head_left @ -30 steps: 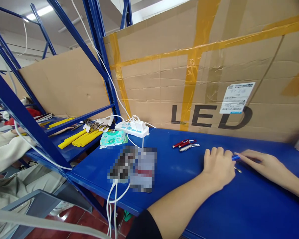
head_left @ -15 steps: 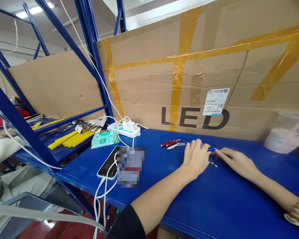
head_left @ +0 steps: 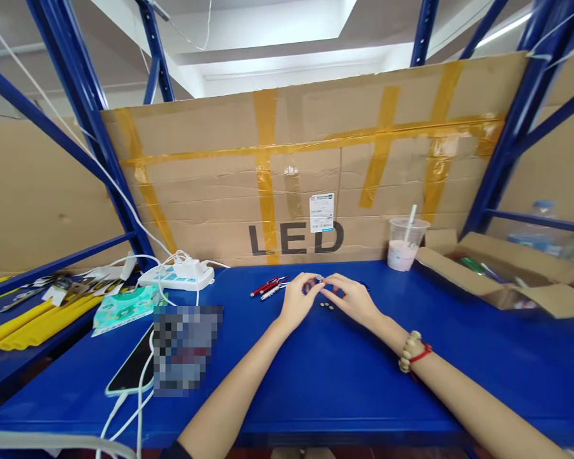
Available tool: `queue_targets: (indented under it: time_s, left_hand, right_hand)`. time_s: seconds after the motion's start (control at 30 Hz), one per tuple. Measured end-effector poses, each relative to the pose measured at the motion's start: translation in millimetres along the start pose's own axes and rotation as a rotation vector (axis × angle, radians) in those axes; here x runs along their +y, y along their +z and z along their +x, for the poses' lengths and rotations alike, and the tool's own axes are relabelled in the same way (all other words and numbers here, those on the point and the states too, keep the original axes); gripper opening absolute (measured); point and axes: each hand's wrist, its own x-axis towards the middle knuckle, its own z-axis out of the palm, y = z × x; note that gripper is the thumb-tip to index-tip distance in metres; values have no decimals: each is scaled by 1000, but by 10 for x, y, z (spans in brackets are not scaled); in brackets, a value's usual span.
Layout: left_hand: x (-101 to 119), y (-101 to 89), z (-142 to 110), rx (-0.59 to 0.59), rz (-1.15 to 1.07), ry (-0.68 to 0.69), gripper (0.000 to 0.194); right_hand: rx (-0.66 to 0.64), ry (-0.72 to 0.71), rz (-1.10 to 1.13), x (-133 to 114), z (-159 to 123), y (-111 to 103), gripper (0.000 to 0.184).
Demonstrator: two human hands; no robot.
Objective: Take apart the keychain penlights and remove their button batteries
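My left hand (head_left: 300, 298) and my right hand (head_left: 353, 299) meet fingertip to fingertip above the blue table (head_left: 287, 376). Pinched between them is a small pale-grey piece (head_left: 319, 277), too small to name and mostly hidden by the fingers. Just below the fingers lie several small round metal discs (head_left: 326, 306) that look like button cells. Left of my left hand are slim red pen-shaped items (head_left: 266, 285) and a silver one (head_left: 270, 292). Part of a dark blue item (head_left: 363, 285) shows on the table behind my right hand.
A cup with a straw (head_left: 402, 245) and an open cardboard box (head_left: 488, 271) stand at right. At left are a power strip (head_left: 176, 278), a green packet (head_left: 127, 307), a phone (head_left: 132, 366) with white cables and a blurred-out object (head_left: 186, 350). A cardboard wall (head_left: 210, 197) closes the back.
The view has turned right, bringing the box into sight. Earlier my fingers were on a blue pen-shaped item; now both hands pinch a small pale piece and a blue item lies behind my right hand.
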Motion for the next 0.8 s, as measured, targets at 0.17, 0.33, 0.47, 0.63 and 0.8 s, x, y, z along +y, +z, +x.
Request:
queue_targets:
  time_s: [0.17, 0.33, 0.47, 0.63, 0.8]
  left_hand:
    - [77, -76, -33, -22, 141, 0, 31]
    - [56, -322, -15, -143, 796, 63, 25]
    - [-7, -515, 54, -114, 940, -126, 16]
    - [16, -634, 116, -111, 1006, -344, 20]
    - [-36, -610, 77, -192, 1081, -426, 20]
  right_hand:
    - [52, 130, -30, -61, 11, -136, 33]
    - [123, 530, -189, 177, 31, -441, 25]
    - [34, 657, -303, 320, 7, -597, 23]
    - [-97, 670, -397, 319, -4, -586, 23]
    - [-218, 728, -459, 349, -9, -508, 21]
